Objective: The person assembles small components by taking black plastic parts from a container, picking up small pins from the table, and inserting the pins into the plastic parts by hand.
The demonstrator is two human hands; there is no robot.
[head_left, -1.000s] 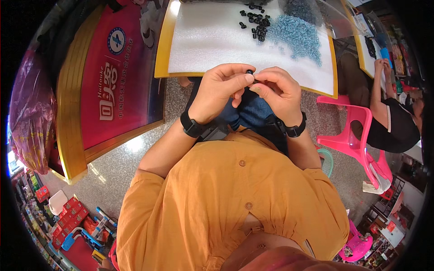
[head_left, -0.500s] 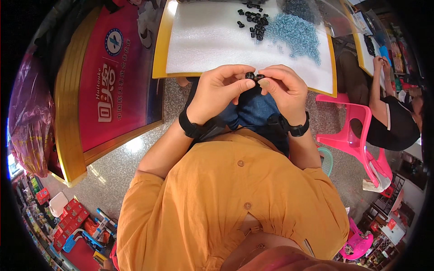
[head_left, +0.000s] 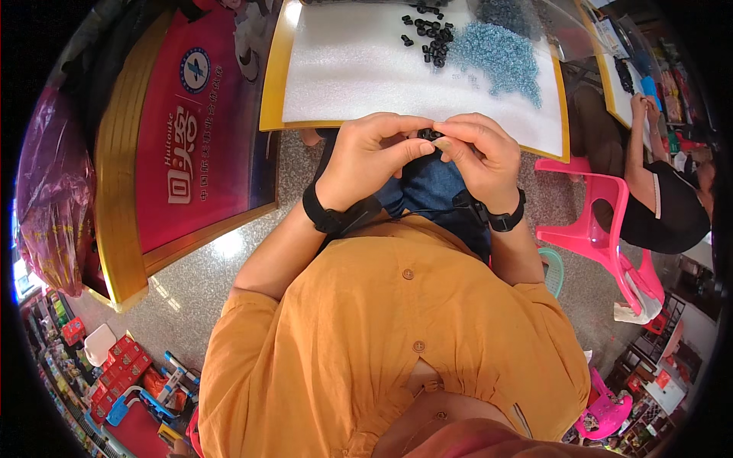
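Just in front of the table's near edge, my left hand (head_left: 376, 156) and my right hand (head_left: 482, 156) meet fingertip to fingertip. Between their pinched thumbs and forefingers sits a small black piece (head_left: 429, 134), mostly covered by the fingers; its exact kind is too small to make out. On the white mat (head_left: 359, 76) beyond lie a scatter of similar small black pieces (head_left: 436, 46) and a heap of small light-blue translucent pieces (head_left: 500, 57). A darker grey-blue heap (head_left: 510, 15) lies behind them.
The yellow-edged table (head_left: 272, 91) carries the mat. To the left stands a wooden-framed counter with a pink panel (head_left: 198, 137) and a purple plastic bag (head_left: 53, 198). A pink plastic chair (head_left: 588, 206) is at right, near another person (head_left: 664, 198) at a second table.
My fingertips have come closer together, and the black parts that showed side by side between them are now together and more covered. The heaps on the mat look the same.
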